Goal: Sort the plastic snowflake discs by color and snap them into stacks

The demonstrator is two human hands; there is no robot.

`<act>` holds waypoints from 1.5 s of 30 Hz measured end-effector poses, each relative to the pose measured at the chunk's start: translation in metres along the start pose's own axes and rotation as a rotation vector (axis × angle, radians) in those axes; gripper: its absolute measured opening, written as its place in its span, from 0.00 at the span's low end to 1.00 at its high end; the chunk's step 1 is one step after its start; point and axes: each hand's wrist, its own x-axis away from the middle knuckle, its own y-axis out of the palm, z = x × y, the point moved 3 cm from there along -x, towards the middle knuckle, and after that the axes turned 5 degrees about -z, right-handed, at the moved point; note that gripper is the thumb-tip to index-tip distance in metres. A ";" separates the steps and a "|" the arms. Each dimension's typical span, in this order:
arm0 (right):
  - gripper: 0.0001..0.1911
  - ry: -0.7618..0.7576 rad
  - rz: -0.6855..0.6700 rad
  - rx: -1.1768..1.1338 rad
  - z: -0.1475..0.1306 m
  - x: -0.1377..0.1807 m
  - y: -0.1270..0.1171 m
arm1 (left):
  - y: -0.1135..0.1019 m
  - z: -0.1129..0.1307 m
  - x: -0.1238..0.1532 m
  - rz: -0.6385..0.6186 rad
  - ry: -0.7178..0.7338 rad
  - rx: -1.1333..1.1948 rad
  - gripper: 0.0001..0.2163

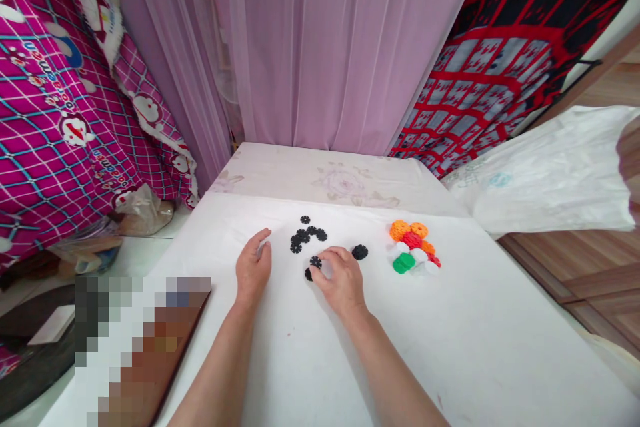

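Several small black toothed discs [305, 235] lie scattered on the white table [450, 333]. My right hand [340, 279] hovers over two of them, its fingertips pinched on a black disc [315, 261]. My left hand [253, 263] rests on the table just left of the discs, fingers loosely curled and holding nothing. One more black disc [359, 252] lies right of my right hand. Further right sits a small heap of coloured discs [414, 248], orange, red, white and green.
A purple curtain [320, 47] hangs behind the table. Pink patterned fabric [60, 100] is at the left, red and black fabric [505, 60] at the right. A white plastic bag [550, 173] lies at the right edge. A brown board [160, 347] sits at the lower left.
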 end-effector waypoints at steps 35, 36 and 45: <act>0.06 0.040 -0.075 0.140 -0.006 0.014 0.008 | -0.001 -0.001 0.021 -0.104 -0.010 0.059 0.15; 0.06 0.039 -0.073 0.152 -0.007 0.014 0.008 | -0.001 -0.001 0.020 -0.098 -0.010 0.050 0.15; 0.11 0.060 -0.035 0.114 -0.007 0.014 0.010 | -0.002 -0.004 0.015 -0.093 -0.046 0.022 0.15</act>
